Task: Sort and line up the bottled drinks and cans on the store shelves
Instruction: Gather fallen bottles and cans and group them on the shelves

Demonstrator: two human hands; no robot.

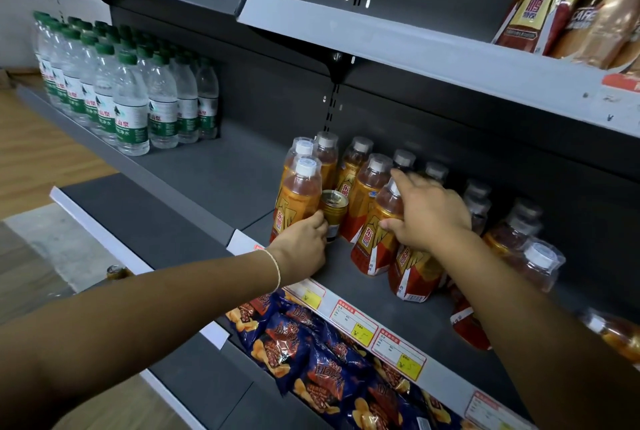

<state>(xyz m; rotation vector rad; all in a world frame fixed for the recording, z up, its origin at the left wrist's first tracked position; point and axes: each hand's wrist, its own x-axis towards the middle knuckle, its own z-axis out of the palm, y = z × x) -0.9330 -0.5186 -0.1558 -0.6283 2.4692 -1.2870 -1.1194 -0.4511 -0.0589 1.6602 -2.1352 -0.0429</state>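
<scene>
Several orange energy-drink bottles with red and gold labels stand in loose rows on the dark middle shelf (214,173). My left hand (304,244) grips a small gold can (334,209) that stands between two of those bottles. My right hand (427,213) is wrapped around the shoulder of one orange bottle (375,239) near the front of the group. One more orange bottle (299,195) stands upright just left of the can.
Green-capped water bottles (128,107) fill the shelf's left end, with bare shelf between them and the orange group. Blue snack bags (311,357) lie on the shelf below. Gold and brown packs (568,3) sit on the upper shelf. Price tags (398,348) line the shelf edge.
</scene>
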